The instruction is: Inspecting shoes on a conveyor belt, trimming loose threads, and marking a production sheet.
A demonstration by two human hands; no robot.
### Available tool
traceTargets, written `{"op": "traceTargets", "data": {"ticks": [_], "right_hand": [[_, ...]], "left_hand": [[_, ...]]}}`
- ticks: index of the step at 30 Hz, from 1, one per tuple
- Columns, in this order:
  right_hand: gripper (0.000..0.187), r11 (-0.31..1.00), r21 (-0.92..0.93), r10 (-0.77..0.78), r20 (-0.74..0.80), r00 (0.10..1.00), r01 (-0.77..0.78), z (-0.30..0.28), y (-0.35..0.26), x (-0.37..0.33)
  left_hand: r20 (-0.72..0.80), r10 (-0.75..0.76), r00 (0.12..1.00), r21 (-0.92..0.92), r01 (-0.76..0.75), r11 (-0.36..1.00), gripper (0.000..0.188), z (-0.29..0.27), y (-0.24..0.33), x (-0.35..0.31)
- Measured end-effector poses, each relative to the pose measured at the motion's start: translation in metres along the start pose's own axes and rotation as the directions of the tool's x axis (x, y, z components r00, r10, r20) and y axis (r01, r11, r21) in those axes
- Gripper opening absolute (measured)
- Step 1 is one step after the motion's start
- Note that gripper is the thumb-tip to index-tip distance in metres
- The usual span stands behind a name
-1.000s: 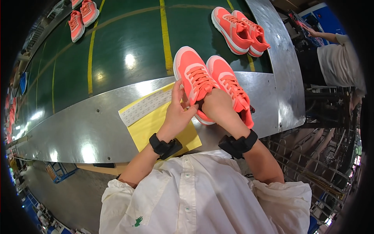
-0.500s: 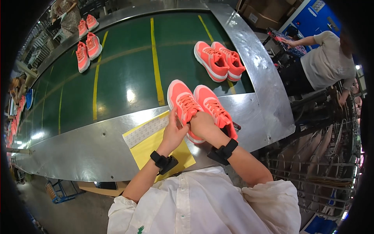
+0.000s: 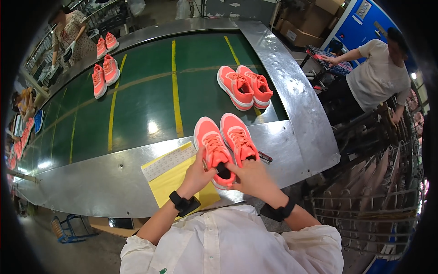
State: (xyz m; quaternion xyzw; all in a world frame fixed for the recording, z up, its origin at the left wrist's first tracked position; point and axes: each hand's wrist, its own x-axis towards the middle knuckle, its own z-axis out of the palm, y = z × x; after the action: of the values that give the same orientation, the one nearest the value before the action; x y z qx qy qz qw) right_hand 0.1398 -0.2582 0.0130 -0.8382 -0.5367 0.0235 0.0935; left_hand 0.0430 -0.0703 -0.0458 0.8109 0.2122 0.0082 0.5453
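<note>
Two coral sneakers with white soles lie side by side at the metal edge of the conveyor, toes pointing away from me. My left hand (image 3: 197,174) grips the left sneaker (image 3: 212,142) at the near side of its collar, thumb on the rim. On the other side of that collar, my right hand (image 3: 253,179) closes its fingers on the rim and heel. The dark opening of the shoe shows between my hands. Beside it, the right sneaker (image 3: 237,132) rests with its heel partly hidden behind my right hand. Both wrists wear black straps.
Yellow paper with a printed white strip (image 3: 168,163) lies left of my hands. A dark pen-like object (image 3: 265,156) is right of the sneakers. More coral pairs stand on the green belt (image 3: 146,100). One person works at right, another at far left. A wire rack (image 3: 365,205) stands at lower right.
My right hand has drawn back from over the left sneaker's tongue to its heel side, uncovering the opening. The left hand stays at the collar. The view has tilted up slightly.
</note>
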Motion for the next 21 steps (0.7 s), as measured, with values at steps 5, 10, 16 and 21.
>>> {"op": "traceTargets", "data": {"ticks": [5, 10, 16, 21], "right_hand": [[0.052, 0.960, 0.249, 0.097, 0.144, 0.985, -0.131, -0.001, 0.017, 0.018], [0.035, 0.144, 0.960, 0.496, 0.141, 0.857, -0.241, -0.050, 0.061, 0.093], [0.057, -0.580, 0.813, 0.406, 0.343, 0.847, -0.052, -0.070, 0.093, 0.259], [0.047, -0.764, 0.639, 0.449, 0.426, 0.785, 0.091, -0.041, 0.166, 0.411]], "left_hand": [[0.045, -0.059, 0.997, -0.264, 0.069, 0.962, 0.068, -0.022, -0.005, -0.020], [-0.168, 0.333, 0.928, 0.598, -0.173, 0.783, 0.048, -0.056, -0.048, -0.038], [-0.169, 0.285, 0.943, 0.763, -0.058, 0.644, 0.049, -0.053, -0.074, -0.049], [-0.094, 0.224, 0.970, 0.746, -0.081, 0.661, 0.046, -0.052, -0.056, -0.053]]}}
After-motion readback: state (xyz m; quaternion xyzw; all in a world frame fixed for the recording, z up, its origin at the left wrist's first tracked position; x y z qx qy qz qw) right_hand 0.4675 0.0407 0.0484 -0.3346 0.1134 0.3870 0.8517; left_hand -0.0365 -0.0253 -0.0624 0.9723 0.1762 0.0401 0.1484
